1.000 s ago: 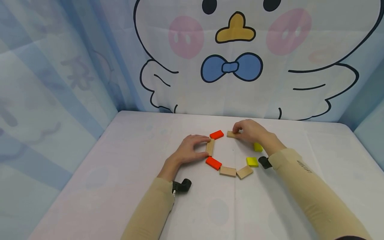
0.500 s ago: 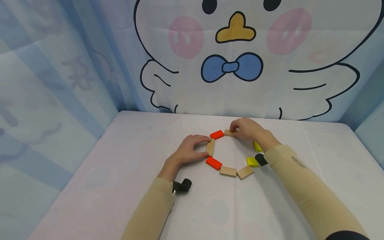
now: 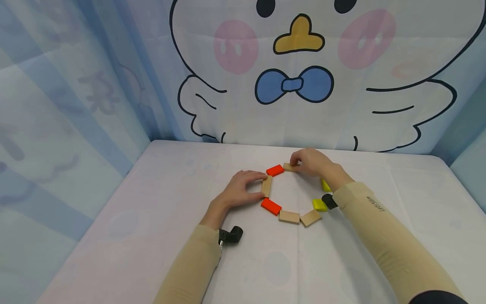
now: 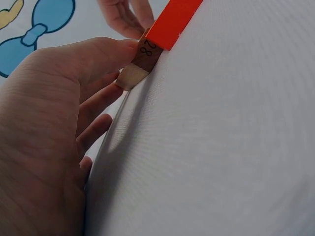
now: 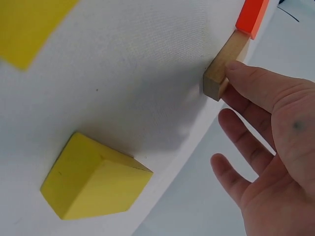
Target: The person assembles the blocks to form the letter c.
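Small flat blocks form a ring on the table. My left hand [image 3: 239,188] holds a plain wooden block [image 3: 267,185] on the ring's left side, index finger at its far end and thumb at its near end. In the left wrist view that wooden block [image 4: 133,77] bears dark digits beside the thumb. At the back, my right hand [image 3: 314,162] pinches another wooden block [image 5: 226,61] between thumb and fingers; its far end meets a red block [image 5: 251,18]. A second red block [image 3: 271,206] lies just below the left hand's thumb.
Two wooden blocks [image 3: 289,217] make up the ring's near side. On its right are two yellow blocks [image 3: 319,205], one partly hidden by the right wrist. A patterned curtain [image 3: 292,122] rises behind the table's [image 3: 182,169] back edge.
My right hand has slid its wooden block leftward and slightly back, up against the far red block. The left hand has stayed in place on its wooden block.
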Action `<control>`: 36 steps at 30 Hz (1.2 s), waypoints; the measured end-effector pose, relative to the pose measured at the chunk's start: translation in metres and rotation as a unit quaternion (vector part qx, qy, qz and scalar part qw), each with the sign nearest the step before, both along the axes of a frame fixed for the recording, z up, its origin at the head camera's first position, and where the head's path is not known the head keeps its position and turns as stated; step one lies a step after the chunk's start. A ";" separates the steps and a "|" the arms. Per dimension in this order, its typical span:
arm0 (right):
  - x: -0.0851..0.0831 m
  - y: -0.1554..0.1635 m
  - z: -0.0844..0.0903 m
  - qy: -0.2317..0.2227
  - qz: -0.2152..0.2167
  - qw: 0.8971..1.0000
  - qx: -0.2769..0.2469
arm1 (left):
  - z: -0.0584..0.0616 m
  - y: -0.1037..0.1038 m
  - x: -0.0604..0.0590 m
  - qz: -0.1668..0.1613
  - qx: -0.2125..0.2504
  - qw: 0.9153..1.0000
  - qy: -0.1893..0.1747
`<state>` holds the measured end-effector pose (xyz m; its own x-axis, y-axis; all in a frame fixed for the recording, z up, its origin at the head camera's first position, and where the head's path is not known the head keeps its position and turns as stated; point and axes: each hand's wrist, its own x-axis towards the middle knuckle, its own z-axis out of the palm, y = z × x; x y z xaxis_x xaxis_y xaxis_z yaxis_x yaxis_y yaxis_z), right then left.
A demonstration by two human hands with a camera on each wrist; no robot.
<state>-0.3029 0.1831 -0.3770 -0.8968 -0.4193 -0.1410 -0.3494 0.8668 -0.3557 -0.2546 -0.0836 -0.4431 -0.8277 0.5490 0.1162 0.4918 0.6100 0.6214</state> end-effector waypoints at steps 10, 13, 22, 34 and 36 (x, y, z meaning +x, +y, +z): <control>-0.001 -0.001 -0.001 0.005 0.004 1.000 -0.004 | 0.000 -0.001 -0.001 -0.001 0.002 1.000 0.000; -0.001 0.000 -0.002 0.006 0.004 1.000 -0.006 | -0.001 -0.001 -0.001 -0.001 0.001 1.000 0.000; 0.001 0.003 0.000 0.001 -0.002 1.000 -0.016 | -0.001 0.000 -0.001 0.001 -0.001 1.000 0.000; 0.013 0.025 0.010 0.008 -0.013 1.000 -0.022 | -0.001 0.000 -0.001 0.002 -0.003 1.000 -0.002; 0.016 0.029 0.012 0.009 -0.016 1.000 -0.022 | -0.001 0.000 -0.001 0.002 -0.007 1.000 -0.001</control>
<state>-0.2871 0.2122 -0.3653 -0.9119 -0.3964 -0.1061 -0.3291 0.8609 -0.3879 -0.2557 -0.0834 -0.4442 -0.8304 0.5468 0.1072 0.4877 0.6203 0.6144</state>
